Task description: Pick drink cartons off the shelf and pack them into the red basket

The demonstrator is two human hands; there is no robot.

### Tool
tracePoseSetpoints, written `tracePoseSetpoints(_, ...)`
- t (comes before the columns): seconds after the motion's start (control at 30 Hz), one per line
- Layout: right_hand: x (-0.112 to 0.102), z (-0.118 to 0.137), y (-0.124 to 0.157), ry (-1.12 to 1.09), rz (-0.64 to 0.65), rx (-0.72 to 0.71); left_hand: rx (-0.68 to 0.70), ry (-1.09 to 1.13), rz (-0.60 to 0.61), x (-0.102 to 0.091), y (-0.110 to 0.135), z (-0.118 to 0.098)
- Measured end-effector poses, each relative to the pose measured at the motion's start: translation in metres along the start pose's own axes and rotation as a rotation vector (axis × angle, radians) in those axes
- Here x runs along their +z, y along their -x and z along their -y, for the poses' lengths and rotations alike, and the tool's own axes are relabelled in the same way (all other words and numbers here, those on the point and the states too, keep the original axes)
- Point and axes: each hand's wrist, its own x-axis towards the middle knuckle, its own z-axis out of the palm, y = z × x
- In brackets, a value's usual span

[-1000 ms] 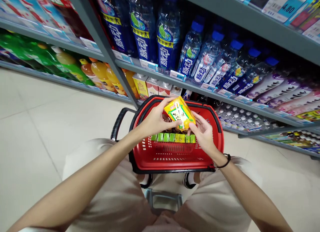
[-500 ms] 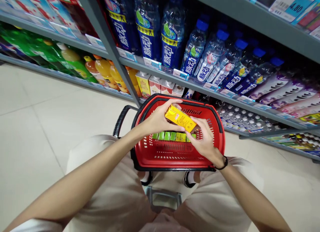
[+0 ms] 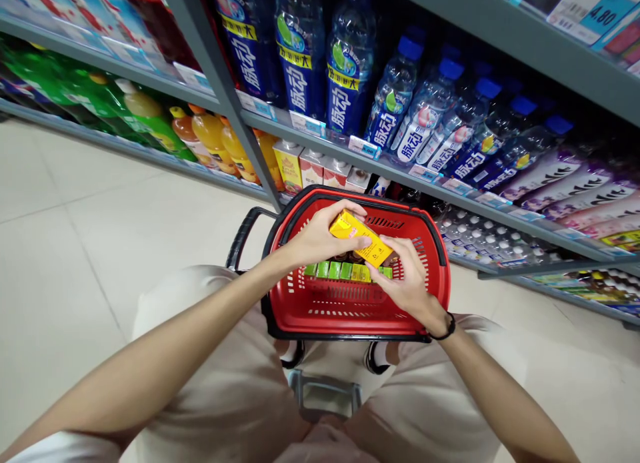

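Note:
A yellow drink carton (image 3: 376,252) is held between both hands above a red shopping basket (image 3: 350,324). My left hand (image 3: 324,237) grips its left end, the thumb lying across the printed face and the fingers behind the far edge. On the carton's right end, my right hand (image 3: 407,274) is closed, thumb at the near corner and fingers along the far side. Below, in the basket, stands a row of small green and yellow cartons (image 3: 340,270). Some darker items behind that row are mostly hidden by my hands.
Shelves beyond the basket carry blue-capped bottles (image 3: 345,76), green bottles (image 3: 65,93) and orange juice bottles (image 3: 210,136). The basket's black handle (image 3: 245,236) sticks out left. A grey stool (image 3: 325,391) is beneath me, on pale floor tiles (image 3: 65,250).
My left thumb has moved from the carton's near edge onto its printed face. Both hands still hold the carton in nearly the same place; the view has shifted slightly.

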Motion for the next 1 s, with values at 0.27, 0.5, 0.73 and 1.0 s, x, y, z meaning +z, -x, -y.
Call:
tracePoseSetpoints(0.27,0.001,0.002,-0.006,-0.116,0.047,0.216,-0.091,0.047,-0.028,0.001,-0.002,0.001)
tracePoseSetpoints(0.5,0.0,0.004,-0.015,-0.695,-0.109,0.656,-0.097,0.201,0.026,-0.001,-0.003,-0.008)
tracePoseSetpoints(0.73,-0.003,0.002,-0.023,-1.026,-0.147,0.88,-0.083,0.176,0.093,0.0,-0.003,0.001)
tracePoseSetpoints(1.0,-0.004,0.005,-0.027,-1.252,-0.034,0.944,-0.082,0.184,0.087,0.001,-0.003,0.002)
